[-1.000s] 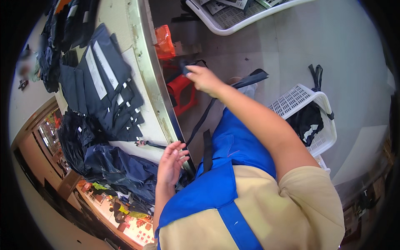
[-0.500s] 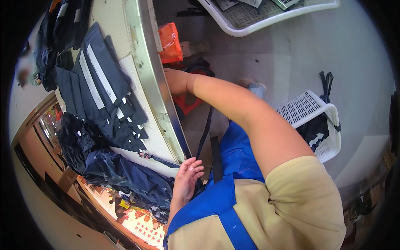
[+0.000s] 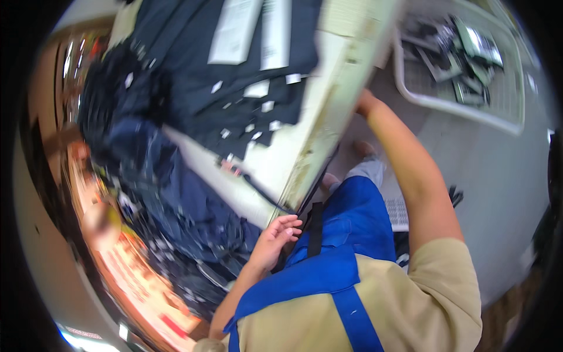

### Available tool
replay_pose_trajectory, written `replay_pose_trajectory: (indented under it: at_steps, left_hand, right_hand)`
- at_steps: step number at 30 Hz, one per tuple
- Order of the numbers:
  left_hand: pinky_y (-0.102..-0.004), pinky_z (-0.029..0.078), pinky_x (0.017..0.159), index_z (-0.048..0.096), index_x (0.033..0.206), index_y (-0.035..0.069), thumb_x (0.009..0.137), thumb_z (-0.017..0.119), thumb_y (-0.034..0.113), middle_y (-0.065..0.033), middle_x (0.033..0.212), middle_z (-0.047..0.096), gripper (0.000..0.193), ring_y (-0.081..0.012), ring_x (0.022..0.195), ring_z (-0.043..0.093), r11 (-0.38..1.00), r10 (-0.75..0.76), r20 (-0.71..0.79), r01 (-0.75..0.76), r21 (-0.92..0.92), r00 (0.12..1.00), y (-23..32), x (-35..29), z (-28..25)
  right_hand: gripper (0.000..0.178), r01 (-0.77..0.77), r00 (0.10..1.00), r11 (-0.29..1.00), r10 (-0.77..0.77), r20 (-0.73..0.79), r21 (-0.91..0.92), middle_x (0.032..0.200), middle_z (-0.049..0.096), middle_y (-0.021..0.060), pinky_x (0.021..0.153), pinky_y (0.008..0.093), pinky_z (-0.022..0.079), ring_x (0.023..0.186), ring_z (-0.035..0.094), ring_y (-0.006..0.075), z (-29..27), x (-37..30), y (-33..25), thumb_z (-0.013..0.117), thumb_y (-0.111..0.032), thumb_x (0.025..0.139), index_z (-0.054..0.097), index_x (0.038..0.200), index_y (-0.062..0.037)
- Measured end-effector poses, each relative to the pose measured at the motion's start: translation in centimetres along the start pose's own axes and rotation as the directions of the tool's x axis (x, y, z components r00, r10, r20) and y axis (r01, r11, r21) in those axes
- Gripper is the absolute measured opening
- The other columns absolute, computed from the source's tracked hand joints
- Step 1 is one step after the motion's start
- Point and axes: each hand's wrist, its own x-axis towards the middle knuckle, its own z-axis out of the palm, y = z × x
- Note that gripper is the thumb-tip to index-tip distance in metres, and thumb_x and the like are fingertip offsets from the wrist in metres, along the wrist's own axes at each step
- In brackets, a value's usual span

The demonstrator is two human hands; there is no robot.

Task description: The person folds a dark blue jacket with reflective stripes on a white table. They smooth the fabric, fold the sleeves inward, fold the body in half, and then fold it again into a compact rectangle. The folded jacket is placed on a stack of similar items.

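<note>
The left hand (image 3: 277, 240) is held with fingers parted beside a dark cord (image 3: 258, 188) laid on the surface (image 3: 285, 148). The right hand (image 3: 366, 103) is mostly hidden beyond the edge; its grip cannot be told.

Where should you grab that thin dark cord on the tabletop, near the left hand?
Probably mid-length, pinched from above: there the thin dark cord crosses bare, pale tabletop, leaving room on both sides. Its narrow shape suits a pinch. The left hand is nearest, so coming from the table's edge seems easiest.
</note>
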Motion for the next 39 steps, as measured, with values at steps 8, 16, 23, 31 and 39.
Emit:
replay_pose_trajectory:
  at_steps: [8,16,23,31,39]
  left_hand:
    - [-0.0321,0.046,0.084,0.059,0.105,0.001,0.083,0.057,-0.002,-0.0139,0.109,0.055,0.023,-0.0232,0.094,0.057,0.611,0.791,-0.526,-0.43,0.664,0.312,-9.2,-10.1,-9.7]
    - [-0.0469,0.03,0.105,0.047,0.132,0.011,0.081,0.065,0.02,-0.0189,0.138,0.041,0.055,-0.0392,0.127,0.038,0.738,0.672,-0.709,-0.103,0.667,0.214,-20.6,-10.8,-14.9]
    - [-0.0644,0.011,0.108,0.042,0.139,0.031,0.084,0.058,0.052,-0.0173,0.152,0.019,0.062,-0.0447,0.138,0.016,0.64,0.637,-0.563,0.047,0.767,0.527,-20.9,-5.8,-18.8]
    - [-0.0595,0.008,0.111,0.028,0.145,0.038,0.087,0.047,0.06,-0.014,0.156,0.009,0.065,-0.0411,0.141,0.01,0.572,0.688,-0.505,0.039,0.82,0.522,-14.8,-0.9,-23.6]
    - [-0.0598,0.002,0.111,0.035,0.142,0.039,0.082,0.049,0.066,-0.0102,0.155,0.018,0.067,-0.036,0.143,0.008,0.641,0.671,-0.623,0.108,0.76,0.402,-12.0,2.8,-26.5]
  right_hand:
    - [0.032,-0.083,0.912,0.849,-0.146,-0.384,-0.521,0.109,0.062,0.0104,0.079,0.028,0.047,0.093,0.059,0.0191,-0.7,-10.1,-17.1,0.052,0.0,0.088,0.058,0.119,-0.0015]
    - [0.042,0.47,0.807,0.847,-0.298,0.509,-0.249,0.107,0.057,0.0141,0.085,0.0366,0.046,0.095,0.056,0.0286,25.2,-11.9,-33.8,0.068,-0.004,0.077,0.056,0.117,-0.0038]
    - [0.054,0.869,0.429,0.307,-0.08,0.9,-0.387,0.131,0.049,0.0066,0.107,0.0558,0.027,0.129,0.037,0.0362,33.3,-13.1,-31.0,0.067,-0.028,0.078,0.054,0.129,-0.0135]
    - [0.059,0.751,0.646,-0.093,-0.105,0.756,-0.654,0.146,0.035,0.0045,0.11,0.0553,0.023,0.139,0.025,0.0329,36.0,-0.2,-32.0,0.07,-0.026,0.079,0.047,0.134,-0.0282]
    - [0.054,0.865,0.164,0.501,-0.271,0.948,-0.006,0.118,0.054,0.0063,0.102,0.0446,0.035,0.117,0.05,0.0252,31.3,-15.1,-32.3,0.073,-0.016,0.066,0.056,0.117,-0.0137]
